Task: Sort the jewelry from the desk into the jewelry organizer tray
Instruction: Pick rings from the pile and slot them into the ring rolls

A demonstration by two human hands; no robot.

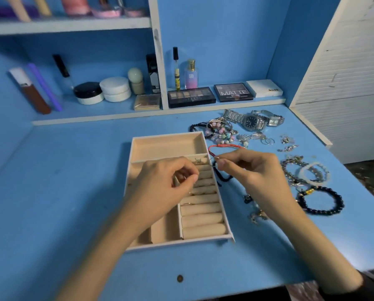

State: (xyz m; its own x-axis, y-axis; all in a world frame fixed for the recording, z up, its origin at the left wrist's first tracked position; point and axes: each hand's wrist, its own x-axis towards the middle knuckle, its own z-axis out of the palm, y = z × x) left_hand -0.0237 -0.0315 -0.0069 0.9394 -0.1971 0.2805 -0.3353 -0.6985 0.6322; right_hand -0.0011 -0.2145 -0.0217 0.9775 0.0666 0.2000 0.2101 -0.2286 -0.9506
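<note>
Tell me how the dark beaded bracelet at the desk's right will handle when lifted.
Made of separate round beads, the dark beaded bracelet would probably sag rather than hold its ring. Its glossy beads may slip from a light pinch.

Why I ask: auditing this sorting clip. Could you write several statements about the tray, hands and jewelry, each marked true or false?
1. The beige compartmented jewelry organizer tray sits on the blue desk. True.
2. Two silver metal wristwatches lie inside the tray. False: they lie on the desk beyond its far right corner.
3. The right hand pinches a red cord bracelet. True.
4. The dark beaded bracelet is on a wrist. False: it lies on the desk right of the tray.
5. The left hand hovers over the tray. True.
</note>
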